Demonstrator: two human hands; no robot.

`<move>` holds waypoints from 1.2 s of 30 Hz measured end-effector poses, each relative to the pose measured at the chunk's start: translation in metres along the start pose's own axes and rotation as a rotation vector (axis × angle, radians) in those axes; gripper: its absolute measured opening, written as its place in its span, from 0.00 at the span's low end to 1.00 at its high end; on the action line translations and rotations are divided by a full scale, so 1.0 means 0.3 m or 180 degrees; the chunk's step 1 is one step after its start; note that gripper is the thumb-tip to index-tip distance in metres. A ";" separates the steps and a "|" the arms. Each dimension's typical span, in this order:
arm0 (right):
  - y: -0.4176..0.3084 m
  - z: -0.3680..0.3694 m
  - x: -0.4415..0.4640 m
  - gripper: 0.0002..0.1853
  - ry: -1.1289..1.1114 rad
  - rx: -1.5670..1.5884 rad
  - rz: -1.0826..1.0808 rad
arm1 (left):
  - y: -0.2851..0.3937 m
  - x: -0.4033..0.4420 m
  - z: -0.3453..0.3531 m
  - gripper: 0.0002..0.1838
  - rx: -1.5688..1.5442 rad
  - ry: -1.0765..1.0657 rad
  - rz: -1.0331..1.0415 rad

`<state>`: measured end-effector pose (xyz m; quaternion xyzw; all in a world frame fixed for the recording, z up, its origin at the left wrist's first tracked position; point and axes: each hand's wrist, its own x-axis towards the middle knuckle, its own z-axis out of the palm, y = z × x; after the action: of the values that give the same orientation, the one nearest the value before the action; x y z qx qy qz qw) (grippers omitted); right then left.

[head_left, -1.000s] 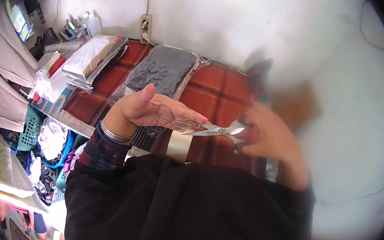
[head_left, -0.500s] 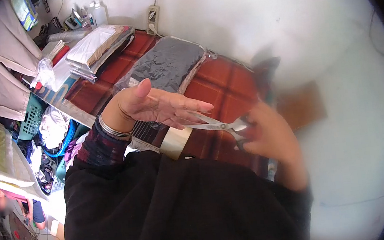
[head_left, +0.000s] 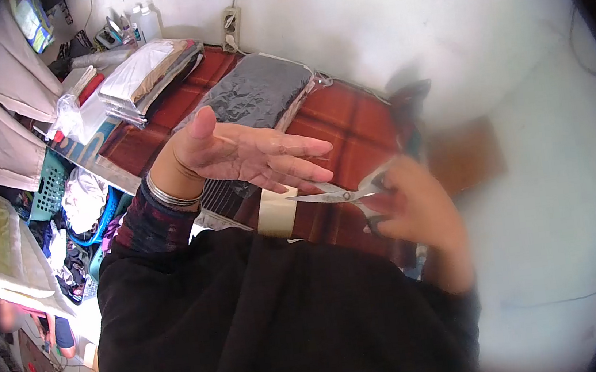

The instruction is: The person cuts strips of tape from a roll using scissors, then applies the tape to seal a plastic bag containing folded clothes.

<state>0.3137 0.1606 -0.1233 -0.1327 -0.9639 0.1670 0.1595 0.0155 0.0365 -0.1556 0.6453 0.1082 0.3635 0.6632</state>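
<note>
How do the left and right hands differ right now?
Grip: the left hand is open, palm in view; the right hand is closed around the handles of the scissors.
Wrist: the left hand has bangles behind it; none show behind the right hand.
Sharpness: the left hand is fairly crisp; the right hand is blurred.
Shared: both are ungloved.

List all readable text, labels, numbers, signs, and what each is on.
Nothing reads for certain.
Blue strip: large pale lettering, too unclear to read.
Bottles: any label too small to read.
Scissors: any blade marking too small to read.
</note>
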 end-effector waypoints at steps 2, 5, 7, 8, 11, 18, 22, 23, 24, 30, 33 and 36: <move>-0.007 0.007 0.015 0.22 0.0018 0.0020 -0.0104 | 0.005 0.007 0.010 0.73 -0.0013 -0.0020 -0.0055; -0.003 0.011 0.025 0.21 0.0007 0.0041 -0.0237 | 0.004 0.014 0.020 0.74 -0.0062 -0.0148 0.0054; 0.019 0.018 0.024 0.20 -0.0068 0.0222 -0.0290 | 0.005 0.012 0.031 0.74 -0.0068 -0.0214 0.0172; 0.020 0.019 0.025 0.20 -0.0080 0.0226 -0.0296 | 0.008 0.008 0.035 0.74 -0.0071 -0.0202 0.0179; 0.017 0.018 0.030 0.19 -0.0175 0.0268 -0.0227 | 0.006 0.003 0.037 0.75 0.0058 -0.0107 0.0024; -0.023 0.006 0.058 0.17 -0.0168 0.0114 -0.0323 | -0.017 0.021 0.026 0.75 0.0031 -0.0435 0.0463; -0.015 0.015 0.042 0.19 -0.0237 0.0129 -0.0181 | -0.005 0.024 0.037 0.75 0.0030 -0.0385 0.0378; -0.020 0.014 0.038 0.19 -0.0235 0.0128 -0.0174 | -0.013 0.024 0.032 0.75 0.0026 -0.0392 0.0377; -0.030 0.009 0.032 0.20 -0.0135 0.0121 -0.0118 | -0.026 0.022 0.023 0.75 0.0051 -0.0347 0.0410; 0.021 -0.058 -0.087 0.26 -0.0178 0.0156 0.0174 | -0.001 0.003 0.004 0.75 0.0029 -0.0193 0.0463; 0.063 -0.036 -0.103 0.27 -0.0218 0.0272 0.0250 | 0.015 0.006 -0.007 0.75 0.0016 -0.0234 0.0551; 0.059 -0.013 -0.087 0.27 -0.0130 0.0231 0.0229 | 0.023 0.042 0.001 0.74 0.0124 -0.0503 0.0631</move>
<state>0.3424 0.1697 -0.1332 -0.1580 -0.9548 0.2102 0.1384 0.0222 0.0435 -0.1449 0.6922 -0.0017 0.3730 0.6179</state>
